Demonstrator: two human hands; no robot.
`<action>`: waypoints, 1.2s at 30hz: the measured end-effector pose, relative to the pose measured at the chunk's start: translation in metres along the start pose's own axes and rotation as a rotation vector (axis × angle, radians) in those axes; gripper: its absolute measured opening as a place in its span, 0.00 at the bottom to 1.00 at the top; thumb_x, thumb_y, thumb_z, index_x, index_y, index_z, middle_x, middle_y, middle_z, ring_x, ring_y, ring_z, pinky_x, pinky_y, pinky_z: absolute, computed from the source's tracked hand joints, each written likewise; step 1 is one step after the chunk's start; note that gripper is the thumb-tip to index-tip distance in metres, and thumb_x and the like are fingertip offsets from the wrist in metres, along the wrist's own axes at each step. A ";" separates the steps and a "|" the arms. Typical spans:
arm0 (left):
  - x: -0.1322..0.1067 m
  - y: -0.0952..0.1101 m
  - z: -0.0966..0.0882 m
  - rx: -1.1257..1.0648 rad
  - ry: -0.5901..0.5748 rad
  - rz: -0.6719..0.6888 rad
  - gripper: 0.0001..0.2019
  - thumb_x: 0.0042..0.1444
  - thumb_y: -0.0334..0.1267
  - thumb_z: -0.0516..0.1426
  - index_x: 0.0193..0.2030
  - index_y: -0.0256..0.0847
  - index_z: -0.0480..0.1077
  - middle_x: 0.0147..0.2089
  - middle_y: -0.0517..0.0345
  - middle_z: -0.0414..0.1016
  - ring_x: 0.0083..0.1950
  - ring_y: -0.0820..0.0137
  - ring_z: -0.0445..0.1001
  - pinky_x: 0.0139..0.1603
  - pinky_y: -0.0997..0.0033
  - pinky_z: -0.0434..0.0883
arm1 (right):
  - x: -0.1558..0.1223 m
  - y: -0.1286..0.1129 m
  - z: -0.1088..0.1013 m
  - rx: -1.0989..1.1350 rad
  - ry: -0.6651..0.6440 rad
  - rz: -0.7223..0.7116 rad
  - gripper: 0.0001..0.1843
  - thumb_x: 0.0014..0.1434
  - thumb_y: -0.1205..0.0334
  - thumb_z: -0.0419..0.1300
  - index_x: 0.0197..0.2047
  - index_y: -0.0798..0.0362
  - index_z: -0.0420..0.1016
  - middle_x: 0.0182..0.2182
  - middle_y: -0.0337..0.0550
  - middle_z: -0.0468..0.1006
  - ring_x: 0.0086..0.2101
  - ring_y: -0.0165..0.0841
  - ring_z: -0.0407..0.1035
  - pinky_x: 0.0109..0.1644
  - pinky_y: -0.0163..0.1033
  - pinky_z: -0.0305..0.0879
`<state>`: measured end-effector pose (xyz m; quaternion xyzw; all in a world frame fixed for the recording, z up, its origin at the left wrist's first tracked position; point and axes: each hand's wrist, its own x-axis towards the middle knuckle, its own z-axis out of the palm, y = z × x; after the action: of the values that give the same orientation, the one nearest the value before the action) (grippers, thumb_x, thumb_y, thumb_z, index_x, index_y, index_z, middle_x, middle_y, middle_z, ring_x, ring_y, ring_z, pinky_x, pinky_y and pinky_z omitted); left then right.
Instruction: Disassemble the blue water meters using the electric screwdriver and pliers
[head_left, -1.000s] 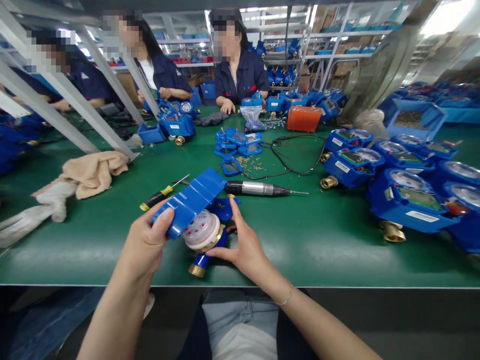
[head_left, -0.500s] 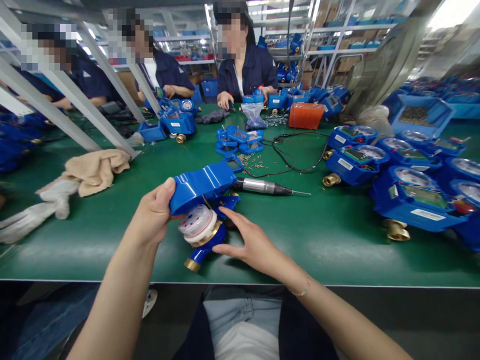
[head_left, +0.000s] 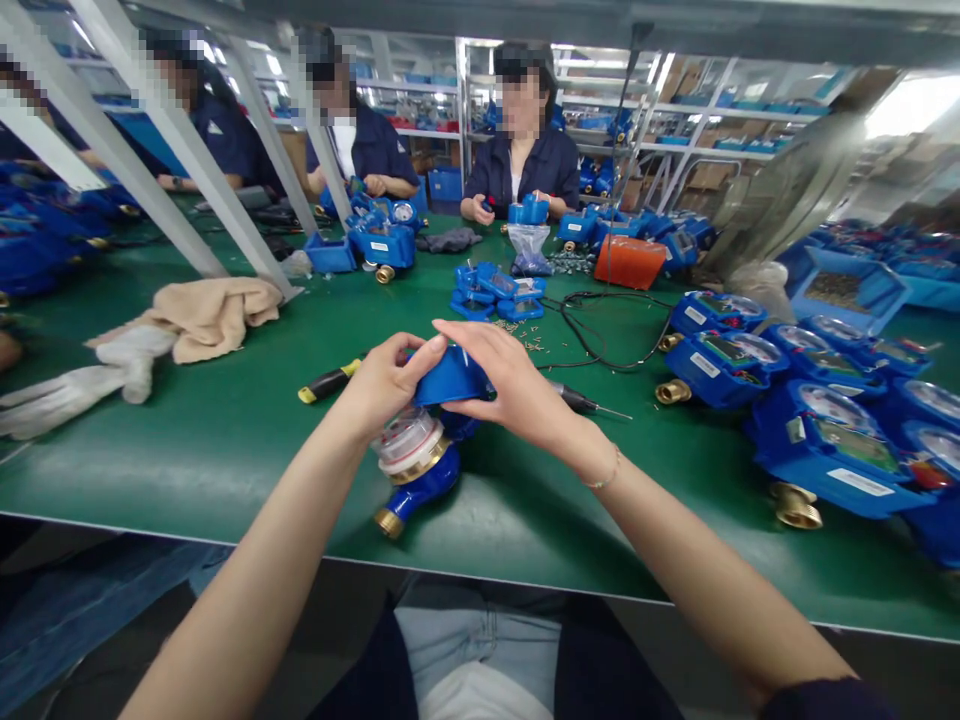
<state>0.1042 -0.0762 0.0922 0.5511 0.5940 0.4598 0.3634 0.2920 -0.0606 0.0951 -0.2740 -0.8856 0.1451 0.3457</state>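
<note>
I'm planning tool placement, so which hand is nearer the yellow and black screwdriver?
Left. The left hand is close beside the screwdriver; the right hand is farther off, across the blue cover.

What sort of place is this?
Likely a factory assembly shop: several blue meters with circuit boards exposed, a screwdriver on the green bench, and workers in similar dark jackets across it.

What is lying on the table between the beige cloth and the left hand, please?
In the head view, a black-and-yellow tool handle lies between the beige cloth and the left hand.
</note>
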 end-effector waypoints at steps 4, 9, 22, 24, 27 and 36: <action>0.001 -0.011 -0.004 -0.068 0.022 -0.021 0.26 0.54 0.65 0.55 0.40 0.41 0.70 0.30 0.60 0.73 0.26 0.70 0.72 0.24 0.74 0.67 | 0.022 0.023 0.011 0.102 -0.004 0.052 0.31 0.52 0.61 0.71 0.58 0.50 0.70 0.56 0.47 0.76 0.55 0.42 0.70 0.62 0.47 0.64; -0.038 -0.039 -0.017 -0.136 0.067 -0.038 0.27 0.56 0.62 0.55 0.49 0.41 0.67 0.50 0.51 0.76 0.50 0.62 0.77 0.44 0.67 0.74 | 0.020 0.025 0.015 0.116 0.067 0.146 0.27 0.52 0.56 0.71 0.54 0.51 0.71 0.52 0.47 0.78 0.52 0.43 0.72 0.58 0.47 0.65; -0.092 -0.042 0.018 0.128 0.099 0.142 0.25 0.52 0.42 0.65 0.56 0.45 0.65 0.54 0.52 0.68 0.56 0.61 0.72 0.59 0.59 0.70 | 0.032 0.026 0.020 0.256 0.073 0.279 0.31 0.46 0.53 0.73 0.52 0.52 0.74 0.51 0.46 0.78 0.51 0.44 0.72 0.59 0.49 0.66; -0.095 -0.040 0.023 0.132 0.118 0.179 0.26 0.51 0.39 0.66 0.56 0.46 0.63 0.54 0.53 0.68 0.55 0.61 0.73 0.58 0.58 0.72 | 0.030 0.027 0.020 0.232 0.084 0.293 0.32 0.46 0.52 0.74 0.53 0.51 0.73 0.51 0.46 0.78 0.51 0.45 0.72 0.58 0.50 0.66; -0.095 -0.038 0.028 0.119 0.136 0.208 0.28 0.51 0.37 0.67 0.57 0.46 0.61 0.54 0.51 0.67 0.54 0.61 0.74 0.58 0.55 0.73 | 0.028 0.030 0.020 0.240 0.105 0.312 0.34 0.44 0.51 0.75 0.53 0.50 0.73 0.49 0.45 0.78 0.49 0.44 0.73 0.56 0.50 0.69; -0.101 -0.040 0.030 0.231 0.122 0.343 0.27 0.55 0.35 0.64 0.57 0.43 0.58 0.55 0.46 0.64 0.56 0.56 0.71 0.57 0.52 0.74 | 0.011 0.027 0.015 0.243 0.141 0.308 0.35 0.46 0.52 0.75 0.56 0.48 0.70 0.52 0.47 0.76 0.51 0.44 0.72 0.56 0.50 0.70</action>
<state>0.1320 -0.1706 0.0372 0.6532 0.5610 0.4764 0.1779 0.2854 -0.0333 0.0783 -0.3718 -0.7829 0.2825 0.4112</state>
